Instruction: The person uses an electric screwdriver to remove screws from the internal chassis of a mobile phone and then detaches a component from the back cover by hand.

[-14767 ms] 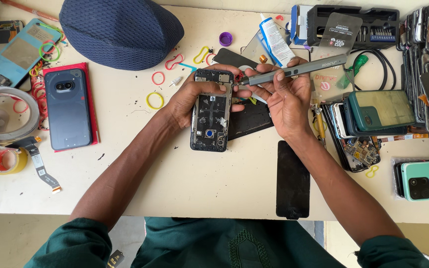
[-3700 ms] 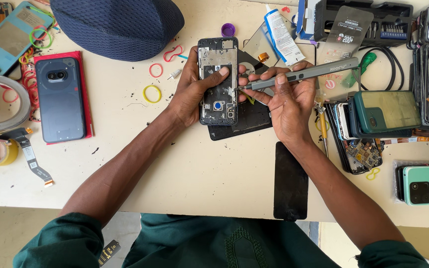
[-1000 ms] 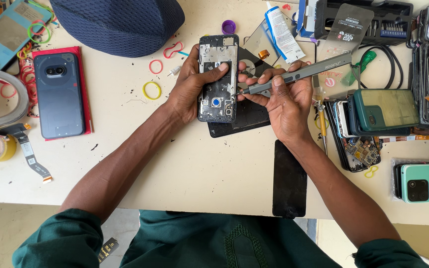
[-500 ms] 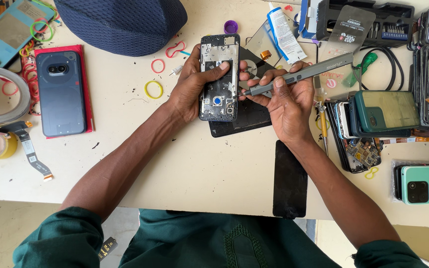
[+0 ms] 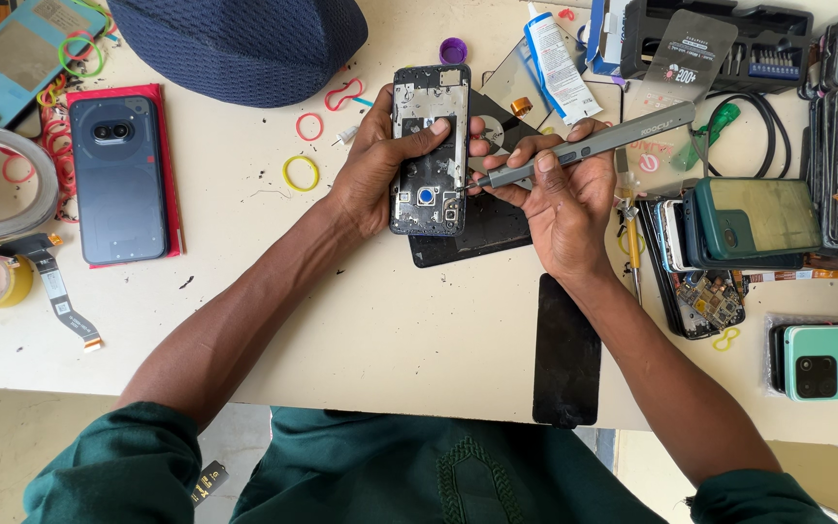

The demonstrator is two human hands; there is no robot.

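- The left hand is wrapped around an opened phone body, fingers closed along its left side and the thumb pressed across its exposed inside, so it is held above the desk, slightly tilted.
- The right hand is closed on a grey pen-shaped electric screwdriver; its fingertips pinch the front of the barrel, and the fine tip touches the right edge of the phone body, near the lower half.
- Directly under the phone body and the screwdriver tip lies a black panel, flat on the desk.
- Near the desk's front edge, beside the right forearm, lies a black glass sheet.
- Towards the back edge sit a white glue tube, a small purple cap and a dark blue cap.
- Left of the left hand are loose rubber bands, among them a yellow one, and further left a dark blue phone resting on a red case.
- At the left edge lie a roll of clear tape and a flex cable.
- Along the right edge stand stacks of phones and parts, with a green-cased phone on top and a mint-green phone nearer the front corner.
- A black bit set sits in the back right corner.
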